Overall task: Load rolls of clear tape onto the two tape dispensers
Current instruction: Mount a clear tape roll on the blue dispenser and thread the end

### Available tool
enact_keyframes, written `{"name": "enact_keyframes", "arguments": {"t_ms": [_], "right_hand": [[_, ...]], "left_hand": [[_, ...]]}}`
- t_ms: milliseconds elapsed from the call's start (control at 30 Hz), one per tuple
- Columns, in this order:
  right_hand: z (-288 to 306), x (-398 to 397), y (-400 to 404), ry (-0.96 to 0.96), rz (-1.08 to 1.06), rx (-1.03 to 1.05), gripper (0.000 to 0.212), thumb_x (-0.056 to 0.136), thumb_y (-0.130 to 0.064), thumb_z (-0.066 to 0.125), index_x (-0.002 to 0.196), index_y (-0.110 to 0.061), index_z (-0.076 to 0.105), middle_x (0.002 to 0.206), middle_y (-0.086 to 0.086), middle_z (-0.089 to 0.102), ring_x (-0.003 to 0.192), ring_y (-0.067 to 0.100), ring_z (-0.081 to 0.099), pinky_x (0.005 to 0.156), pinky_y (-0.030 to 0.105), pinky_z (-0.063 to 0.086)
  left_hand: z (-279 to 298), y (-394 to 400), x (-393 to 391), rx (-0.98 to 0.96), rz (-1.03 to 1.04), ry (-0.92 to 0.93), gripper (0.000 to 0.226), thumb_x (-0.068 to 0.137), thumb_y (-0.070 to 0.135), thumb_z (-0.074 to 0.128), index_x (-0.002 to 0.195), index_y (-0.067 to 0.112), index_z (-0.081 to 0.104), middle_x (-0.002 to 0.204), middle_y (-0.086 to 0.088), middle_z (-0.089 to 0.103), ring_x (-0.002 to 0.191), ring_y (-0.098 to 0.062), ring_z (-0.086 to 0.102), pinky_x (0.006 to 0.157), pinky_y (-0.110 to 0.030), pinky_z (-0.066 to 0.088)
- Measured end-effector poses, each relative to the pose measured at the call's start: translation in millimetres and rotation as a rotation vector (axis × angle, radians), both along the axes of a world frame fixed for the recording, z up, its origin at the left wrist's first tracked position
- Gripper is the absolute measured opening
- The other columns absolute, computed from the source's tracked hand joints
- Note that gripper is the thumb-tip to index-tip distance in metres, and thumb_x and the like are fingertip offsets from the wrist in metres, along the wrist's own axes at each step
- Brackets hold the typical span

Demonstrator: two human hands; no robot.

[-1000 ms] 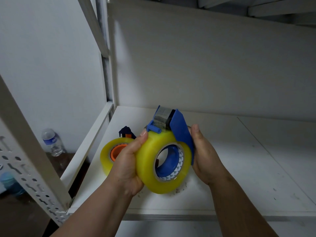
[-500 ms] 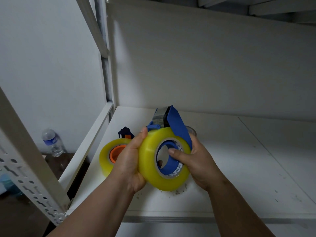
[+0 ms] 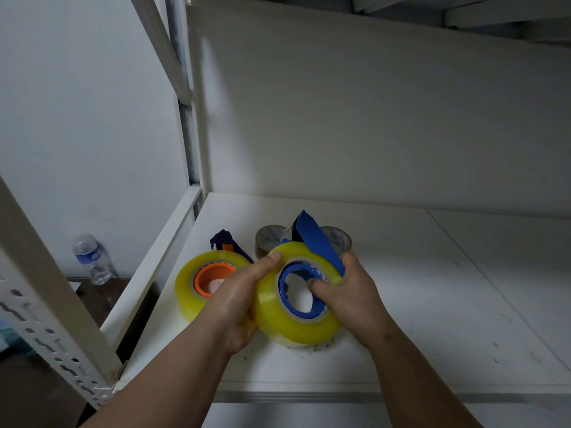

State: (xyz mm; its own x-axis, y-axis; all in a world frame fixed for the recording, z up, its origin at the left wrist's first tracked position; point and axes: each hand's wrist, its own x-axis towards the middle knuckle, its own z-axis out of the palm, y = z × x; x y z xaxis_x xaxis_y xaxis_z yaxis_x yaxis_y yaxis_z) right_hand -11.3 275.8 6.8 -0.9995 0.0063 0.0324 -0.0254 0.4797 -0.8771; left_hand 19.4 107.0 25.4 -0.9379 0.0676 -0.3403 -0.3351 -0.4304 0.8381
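A yellowish clear tape roll (image 3: 296, 327) sits on the blue tape dispenser (image 3: 315, 239), held low over the white shelf (image 3: 432, 304). My left hand (image 3: 238, 301) grips the roll's left side, thumb on its top edge. My right hand (image 3: 349, 288) grips the dispenser's blue handle and hub, thumb inside the blue core. To the left, a second yellowish roll (image 3: 188, 282) rests on the shelf, mounted on the orange-hubbed dispenser (image 3: 225, 242). Two smaller clear tape rolls (image 3: 268, 237) stand behind, partly hidden.
The shelf's back panel rises behind the rolls. A white perforated upright (image 3: 52, 304) crosses the lower left. A plastic water bottle (image 3: 92, 257) stands on the floor left of the shelf. Bare shelf surface stretches to the right.
Both hands lowered the roll and blue dispenser toward the shelf. My right thumb went deeper into the core. The two small rolls behind came into view.
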Motion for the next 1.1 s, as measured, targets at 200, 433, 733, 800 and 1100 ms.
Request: {"name": "enact_keyframes", "arguments": {"t_ms": [200, 433, 733, 800, 1100], "right_hand": [[-6.6, -0.2, 7.3, -0.085, -0.018, 0.121, 0.029, 0.074, -0.024, 0.073, 0.090, -0.019, 0.050, 0.092, 0.004, 0.061, 0.079, 0.019, 0.062, 0.064, 0.032, 0.051], [-12.9, -1.9, 14.8, -0.123, -0.034, 0.214, 0.032, 0.073, -0.025, 0.073, 0.093, -0.015, 0.050, 0.091, 0.002, 0.057, 0.074, 0.012, 0.056, 0.056, 0.023, 0.043], [-24.3, -15.5, 13.5, -0.123, -0.085, 0.383, 0.037, 0.070, -0.029, 0.072, 0.093, -0.011, 0.049, 0.097, 0.007, 0.055, 0.073, 0.014, 0.054, 0.049, 0.022, 0.036], [-30.7, -17.9, 12.5, -0.137, -0.089, 0.419, 0.038, 0.072, -0.030, 0.072, 0.093, -0.010, 0.048, 0.100, 0.009, 0.055, 0.080, 0.020, 0.056, 0.049, 0.022, 0.032], [-36.1, -21.5, 14.8, -0.155, -0.007, 0.573, 0.058, 0.082, -0.041, 0.064, 0.129, -0.015, 0.043, 0.118, 0.006, 0.062, 0.103, 0.025, 0.060, 0.079, 0.033, 0.049]], "left_hand": [[-16.7, 3.5, -2.9, -0.183, 0.001, -0.066, 0.041, 0.087, 0.044, 0.066, 0.116, 0.014, 0.066, 0.104, -0.010, 0.077, 0.100, -0.030, 0.072, 0.093, -0.048, 0.056], [-27.8, 3.2, -7.6, -0.401, -0.077, -0.003, 0.057, 0.091, 0.034, 0.065, 0.142, 0.020, 0.043, 0.137, -0.005, 0.057, 0.122, -0.025, 0.057, 0.107, -0.047, 0.045], [-32.7, 6.7, 0.8, -0.742, -0.274, 0.163, 0.096, 0.076, 0.024, 0.082, 0.153, 0.025, 0.024, 0.139, 0.007, 0.045, 0.122, -0.012, 0.048, 0.096, -0.025, 0.044], [-35.5, 7.6, 2.8, -0.837, -0.359, 0.202, 0.108, 0.069, 0.021, 0.086, 0.154, 0.025, 0.020, 0.142, 0.010, 0.039, 0.126, -0.008, 0.042, 0.101, -0.023, 0.041], [-47.8, 11.0, -0.5, -1.174, -0.477, 0.330, 0.106, 0.072, 0.039, 0.081, 0.154, 0.025, 0.016, 0.165, 0.004, 0.010, 0.151, -0.011, 0.008, 0.117, -0.024, 0.018]]}}
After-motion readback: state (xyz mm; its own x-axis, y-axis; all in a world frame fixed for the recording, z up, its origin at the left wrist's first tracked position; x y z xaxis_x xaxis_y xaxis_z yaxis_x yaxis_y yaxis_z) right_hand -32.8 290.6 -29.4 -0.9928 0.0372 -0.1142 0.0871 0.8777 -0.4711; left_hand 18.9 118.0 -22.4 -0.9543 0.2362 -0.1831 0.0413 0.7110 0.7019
